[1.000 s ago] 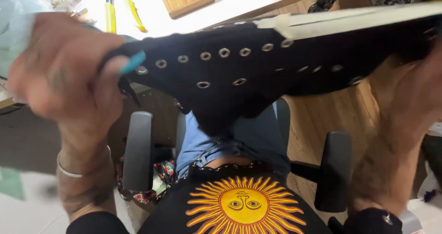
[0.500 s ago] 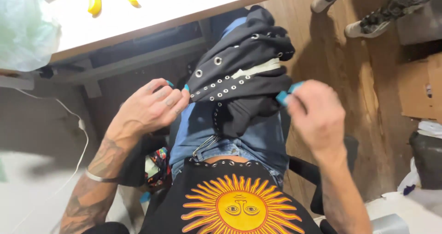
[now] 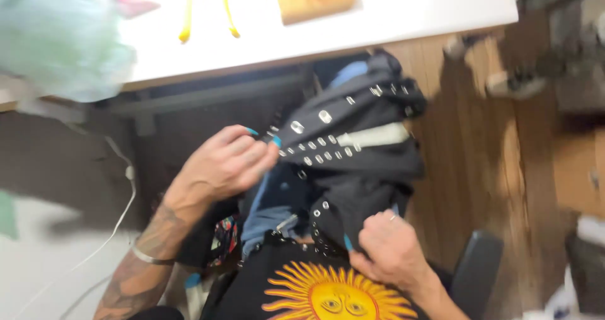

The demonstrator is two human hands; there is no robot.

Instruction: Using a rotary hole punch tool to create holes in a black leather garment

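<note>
While left hand (image 3: 230,162) pinches the studded black garment (image 3: 353,162), right hand's (image 3: 387,251) grip clutches its hem.

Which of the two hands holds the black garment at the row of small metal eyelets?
The left hand: it pinches the black garment beside the eyelet row, while the right hand grips the lower edge, near the lap.

Black garment (image 3: 365,162) dotted with silver eyelets, crossed by one pale strip. Below it, black shirt (image 3: 277,295) printed with yellow-orange sun; above, white table (image 3: 403,11) bearing yellow handles (image 3: 186,17).
</note>
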